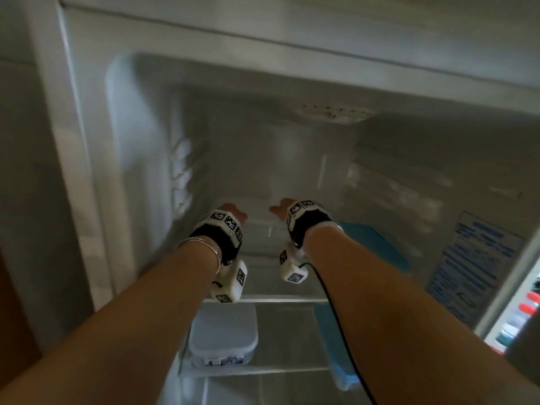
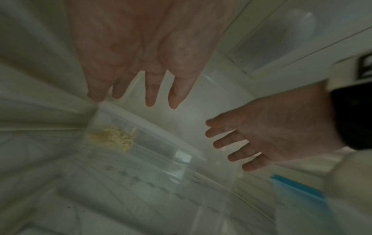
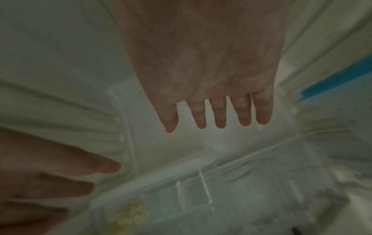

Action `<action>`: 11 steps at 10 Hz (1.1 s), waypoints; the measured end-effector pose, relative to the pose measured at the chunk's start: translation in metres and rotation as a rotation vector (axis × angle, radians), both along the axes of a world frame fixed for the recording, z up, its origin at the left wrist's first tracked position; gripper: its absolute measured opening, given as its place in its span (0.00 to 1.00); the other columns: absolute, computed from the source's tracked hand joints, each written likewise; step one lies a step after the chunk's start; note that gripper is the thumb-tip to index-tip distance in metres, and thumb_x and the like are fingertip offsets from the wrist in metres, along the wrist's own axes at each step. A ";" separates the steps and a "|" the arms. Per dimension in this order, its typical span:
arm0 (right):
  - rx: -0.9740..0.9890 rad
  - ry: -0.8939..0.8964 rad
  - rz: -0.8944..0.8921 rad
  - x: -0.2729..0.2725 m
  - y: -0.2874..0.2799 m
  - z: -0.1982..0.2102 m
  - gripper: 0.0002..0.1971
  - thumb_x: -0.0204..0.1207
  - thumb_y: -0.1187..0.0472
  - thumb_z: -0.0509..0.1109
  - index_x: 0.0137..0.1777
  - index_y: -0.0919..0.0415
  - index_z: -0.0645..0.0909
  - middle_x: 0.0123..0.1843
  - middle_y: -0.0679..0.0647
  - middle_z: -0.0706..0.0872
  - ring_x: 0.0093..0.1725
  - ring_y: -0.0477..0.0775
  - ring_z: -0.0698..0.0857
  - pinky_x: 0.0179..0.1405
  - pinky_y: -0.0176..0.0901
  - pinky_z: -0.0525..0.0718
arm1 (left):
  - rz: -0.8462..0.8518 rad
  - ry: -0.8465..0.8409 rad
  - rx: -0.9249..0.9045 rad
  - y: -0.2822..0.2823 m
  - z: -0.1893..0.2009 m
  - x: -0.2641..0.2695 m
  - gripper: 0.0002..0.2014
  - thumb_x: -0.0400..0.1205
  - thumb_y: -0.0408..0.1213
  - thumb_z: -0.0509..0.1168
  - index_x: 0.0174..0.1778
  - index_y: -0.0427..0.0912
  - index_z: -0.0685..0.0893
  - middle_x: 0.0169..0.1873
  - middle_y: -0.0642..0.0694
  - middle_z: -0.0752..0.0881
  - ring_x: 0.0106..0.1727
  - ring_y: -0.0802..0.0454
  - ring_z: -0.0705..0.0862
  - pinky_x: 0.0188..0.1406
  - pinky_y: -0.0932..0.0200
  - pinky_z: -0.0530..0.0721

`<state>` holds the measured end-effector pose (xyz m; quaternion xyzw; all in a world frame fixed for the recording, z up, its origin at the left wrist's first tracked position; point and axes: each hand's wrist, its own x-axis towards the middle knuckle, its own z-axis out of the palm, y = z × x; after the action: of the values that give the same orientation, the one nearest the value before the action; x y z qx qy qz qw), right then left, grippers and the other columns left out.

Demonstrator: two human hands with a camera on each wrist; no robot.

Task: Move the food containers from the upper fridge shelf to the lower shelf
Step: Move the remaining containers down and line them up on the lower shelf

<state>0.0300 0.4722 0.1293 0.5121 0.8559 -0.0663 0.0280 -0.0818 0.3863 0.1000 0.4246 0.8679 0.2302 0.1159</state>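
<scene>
Both hands were reaching into the open fridge, in the middle of the head view. The left hand (image 1: 233,213) and the right hand (image 1: 282,207) were side by side, a little apart, and both were empty. In the wrist views the fingers (image 3: 220,117) of each hand were straight and spread wide, holding nothing.

Low in the left wrist view, below the left fingertips, stood a clear container (image 2: 141,143) with some yellowish food inside. It was on the upper shelf (image 1: 263,247), and no hand touched it yet. A blue lid (image 1: 377,247) lay right of centre in the head view. At the bottom of that view a container with a pale lid (image 1: 223,336) stood on a lower shelf (image 1: 286,369), and another blue-lidded one (image 1: 333,346) was to its right.

I judged the step in hand to be the reach for the clear container. The next move would call for both hands to come down onto its two sides, to close firmly, then to lift it level and bring it forward over the shelf edge.
</scene>
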 end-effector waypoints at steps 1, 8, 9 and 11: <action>-0.064 -0.019 -0.008 -0.009 0.015 -0.006 0.33 0.83 0.40 0.50 0.83 0.58 0.56 0.85 0.57 0.60 0.82 0.60 0.63 0.80 0.49 0.61 | 0.049 -0.078 0.006 0.008 -0.004 -0.004 0.23 0.86 0.38 0.55 0.76 0.30 0.69 0.77 0.34 0.70 0.78 0.40 0.70 0.77 0.53 0.68; -0.171 -0.080 0.059 -0.046 0.046 -0.020 0.44 0.76 0.33 0.58 0.85 0.56 0.47 0.87 0.56 0.49 0.85 0.60 0.53 0.82 0.54 0.53 | 0.094 -0.036 -0.151 0.017 -0.027 -0.032 0.29 0.86 0.42 0.55 0.81 0.33 0.59 0.81 0.34 0.60 0.82 0.40 0.60 0.83 0.46 0.60; -0.133 -0.094 0.055 -0.035 0.031 -0.018 0.46 0.74 0.30 0.57 0.84 0.59 0.51 0.86 0.58 0.55 0.83 0.60 0.60 0.80 0.52 0.59 | 0.159 -0.160 -0.048 -0.001 -0.012 -0.011 0.24 0.85 0.40 0.58 0.73 0.29 0.72 0.73 0.34 0.76 0.74 0.40 0.75 0.74 0.51 0.73; -0.120 -0.017 0.009 -0.013 0.000 -0.022 0.48 0.72 0.29 0.59 0.84 0.61 0.53 0.84 0.59 0.60 0.81 0.61 0.65 0.78 0.50 0.64 | 0.145 -0.143 -0.009 -0.015 -0.015 -0.001 0.24 0.82 0.42 0.63 0.70 0.30 0.76 0.70 0.34 0.79 0.72 0.40 0.78 0.71 0.51 0.75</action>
<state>0.0168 0.4719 0.1078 0.5060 0.8525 -0.1131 0.0660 -0.0823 0.3715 0.0854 0.3426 0.8869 0.2638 0.1625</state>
